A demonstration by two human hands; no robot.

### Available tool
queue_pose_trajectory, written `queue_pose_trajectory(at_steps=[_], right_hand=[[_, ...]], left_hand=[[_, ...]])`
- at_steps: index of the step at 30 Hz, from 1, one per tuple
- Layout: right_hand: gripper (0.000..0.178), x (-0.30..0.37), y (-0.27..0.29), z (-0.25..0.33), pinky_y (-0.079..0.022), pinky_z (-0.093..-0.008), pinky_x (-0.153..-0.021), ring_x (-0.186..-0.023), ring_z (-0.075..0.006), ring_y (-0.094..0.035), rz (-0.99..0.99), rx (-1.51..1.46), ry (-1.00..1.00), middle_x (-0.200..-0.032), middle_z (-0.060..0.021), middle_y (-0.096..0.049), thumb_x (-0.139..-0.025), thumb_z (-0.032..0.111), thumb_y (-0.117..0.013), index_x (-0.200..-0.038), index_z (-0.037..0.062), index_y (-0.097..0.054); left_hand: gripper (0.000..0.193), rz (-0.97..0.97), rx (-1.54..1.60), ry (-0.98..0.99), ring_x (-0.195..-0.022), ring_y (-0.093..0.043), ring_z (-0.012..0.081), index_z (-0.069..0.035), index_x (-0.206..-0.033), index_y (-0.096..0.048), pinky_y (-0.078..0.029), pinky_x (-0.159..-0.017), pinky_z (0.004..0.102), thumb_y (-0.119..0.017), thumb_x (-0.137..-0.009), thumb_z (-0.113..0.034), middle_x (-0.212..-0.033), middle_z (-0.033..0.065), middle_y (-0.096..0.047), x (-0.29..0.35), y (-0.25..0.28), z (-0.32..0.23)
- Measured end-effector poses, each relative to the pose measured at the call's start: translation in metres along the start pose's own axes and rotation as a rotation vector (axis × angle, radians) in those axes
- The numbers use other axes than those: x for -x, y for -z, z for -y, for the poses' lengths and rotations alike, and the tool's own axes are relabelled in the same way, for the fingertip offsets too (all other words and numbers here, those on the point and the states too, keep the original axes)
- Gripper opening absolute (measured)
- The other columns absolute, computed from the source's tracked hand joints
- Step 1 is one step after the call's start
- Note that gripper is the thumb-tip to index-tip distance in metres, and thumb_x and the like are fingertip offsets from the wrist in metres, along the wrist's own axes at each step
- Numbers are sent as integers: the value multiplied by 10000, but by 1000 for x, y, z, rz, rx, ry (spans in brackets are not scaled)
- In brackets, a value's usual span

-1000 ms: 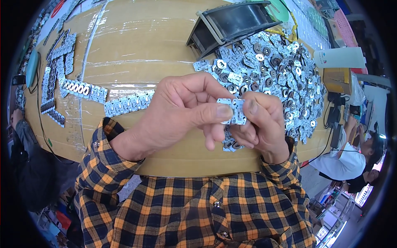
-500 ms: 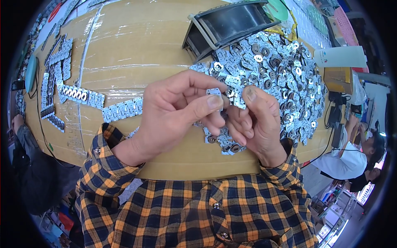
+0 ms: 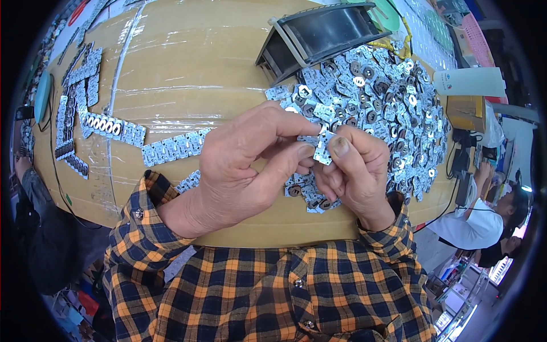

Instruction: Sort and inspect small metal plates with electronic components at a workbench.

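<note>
My right hand [image 3: 359, 171] pinches a small white-blue circuit board [image 3: 323, 149] between its thumb and curled fingers, above the near left side of a pile. My left hand [image 3: 242, 162] is beside it, its index fingertip at the board's upper edge. The left thumb is bent in toward the curled fingers, and what lies between them, if anything, is hidden. Beneath and beyond both hands is a heap of similar small boards [image 3: 407, 137], many with round dark or silvery parts. A strip of joined boards [image 3: 171, 149] lies left of my left hand.
A black fan-like frame [image 3: 327, 34] stands tilted at the heap's far side. More board strips [image 3: 114, 130] lie on the brown tabletop [image 3: 182, 68] at left. A pale cup [image 3: 470, 81] and a cardboard box [image 3: 464, 113] are at right. Other people sit at both sides.
The small board that showed between my left thumb and fingers is out of sight. My left index finger has reached right toward the board in my right hand, which now appears more upright.
</note>
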State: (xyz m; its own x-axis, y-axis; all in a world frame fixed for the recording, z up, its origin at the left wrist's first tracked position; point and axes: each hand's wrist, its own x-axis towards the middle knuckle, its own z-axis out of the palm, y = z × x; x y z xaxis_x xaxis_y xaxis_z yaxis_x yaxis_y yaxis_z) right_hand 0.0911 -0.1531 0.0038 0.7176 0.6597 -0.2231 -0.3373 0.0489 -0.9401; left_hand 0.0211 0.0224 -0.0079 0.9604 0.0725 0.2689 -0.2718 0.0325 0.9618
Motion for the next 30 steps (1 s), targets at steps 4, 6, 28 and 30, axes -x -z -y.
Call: queue_pose_trajectory(at_steps=[4, 6, 28, 30], right_hand=[[296, 1, 2, 2, -329, -184, -358, -385, -36, -439, 27, -34, -8, -552, -17, -522, -983, 173, -496, -760, -12, -555], [292, 1, 3, 1, -332, -186, -357, -384, -37, -439, 38, -36, -7, -555, -19, -526, -982, 168, -493, -762, -13, -556], [337, -4, -9, 6, -297, -214, -317, -339, -57, -326, -207, 64, -12, -475, 7, -383, -975, 177, -473, -671, 30, -474], [337, -7, -5, 8, -300, -215, -319, -342, -55, -323, -218, 80, -11, -475, 10, -381, -974, 183, -474, -672, 34, -477]], left_hand=[[209, -15, 82, 70, -795, -662, 157, 97, -1086, -562, -575, -691, 231, -543, -878, 113, -948, 119, -570, -1, 0, -1], [208, -6, 82, 73, -793, -663, 157, 95, -1086, -564, -573, -687, 229, -548, -879, 107, -944, 118, -573, -1, 0, -1], [190, 135, -128, -70, -776, -672, 158, 60, -1004, -621, -559, -681, 242, -594, -826, 121, -933, 120, -628, -3, 6, 0], [189, 214, -198, -177, -789, -674, 160, 53, -999, -625, -557, -685, 238, -602, -822, 115, -953, 122, -634, -4, 5, -2]])
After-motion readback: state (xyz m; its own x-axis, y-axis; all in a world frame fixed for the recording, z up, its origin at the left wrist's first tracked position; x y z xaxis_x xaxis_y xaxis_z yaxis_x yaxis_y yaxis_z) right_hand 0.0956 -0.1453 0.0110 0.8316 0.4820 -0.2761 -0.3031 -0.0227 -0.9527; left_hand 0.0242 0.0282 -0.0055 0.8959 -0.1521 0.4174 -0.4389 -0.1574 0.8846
